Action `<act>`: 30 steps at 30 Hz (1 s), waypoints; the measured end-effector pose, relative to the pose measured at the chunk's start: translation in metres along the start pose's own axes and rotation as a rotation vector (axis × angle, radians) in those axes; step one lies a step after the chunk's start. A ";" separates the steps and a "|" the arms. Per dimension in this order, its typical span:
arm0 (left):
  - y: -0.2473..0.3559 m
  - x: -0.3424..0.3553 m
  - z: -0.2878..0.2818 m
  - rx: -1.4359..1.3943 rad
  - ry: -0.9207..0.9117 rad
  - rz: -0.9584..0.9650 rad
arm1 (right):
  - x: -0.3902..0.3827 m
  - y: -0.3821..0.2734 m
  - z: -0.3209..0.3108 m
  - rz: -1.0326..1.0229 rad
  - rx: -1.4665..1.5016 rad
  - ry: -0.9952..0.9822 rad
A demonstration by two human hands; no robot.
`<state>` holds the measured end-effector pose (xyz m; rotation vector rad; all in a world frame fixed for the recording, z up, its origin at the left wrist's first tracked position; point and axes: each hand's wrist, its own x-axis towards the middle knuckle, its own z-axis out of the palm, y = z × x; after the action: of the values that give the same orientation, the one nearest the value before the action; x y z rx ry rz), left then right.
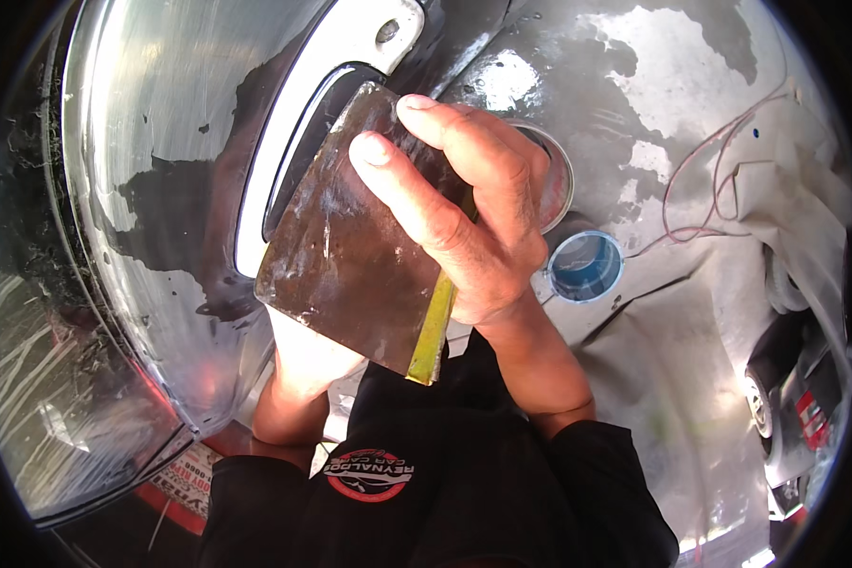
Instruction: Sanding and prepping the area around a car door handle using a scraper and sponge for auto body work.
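Observation:
My right hand (483,194) grips a flat, dark brown, smudged plate (350,246) by its right side. Two of its fingers lie across the top face, and the rest of the grip is hidden. A yellow-green strip (433,331) runs along the plate's lower right edge. Under the lower left part of the plate is my left hand (308,346), washed out by bright light. Its fingers are out of sight behind the plate, so I cannot tell whether they touch it. Just beyond the plate stands a curved white piece (284,142) bordering a dark recess.
At the left curves a shiny grey vehicle panel (185,123) with dark patches. A blue-rimmed can (587,267) and a larger round tin (560,175) stand right of my hand. A pink cord (667,204) and crumpled pale sheeting (677,350) lie further right, near a wheel (759,407).

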<state>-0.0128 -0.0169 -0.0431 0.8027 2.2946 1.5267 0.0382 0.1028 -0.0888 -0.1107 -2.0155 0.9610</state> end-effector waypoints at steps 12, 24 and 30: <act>0.019 -0.014 -0.011 -0.047 0.039 -0.090 | 0.005 0.005 -0.004 0.264 0.340 0.014; 0.024 -0.005 -0.002 0.015 -0.025 -0.197 | 0.004 0.024 -0.003 0.343 0.522 -0.013; 0.026 -0.004 0.003 0.024 -0.037 -0.242 | 0.022 0.032 -0.007 0.242 0.489 -0.061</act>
<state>-0.0002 -0.0094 -0.0210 0.5302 2.2905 1.3692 0.0218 0.1385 -0.0929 -0.0569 -1.7897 1.6009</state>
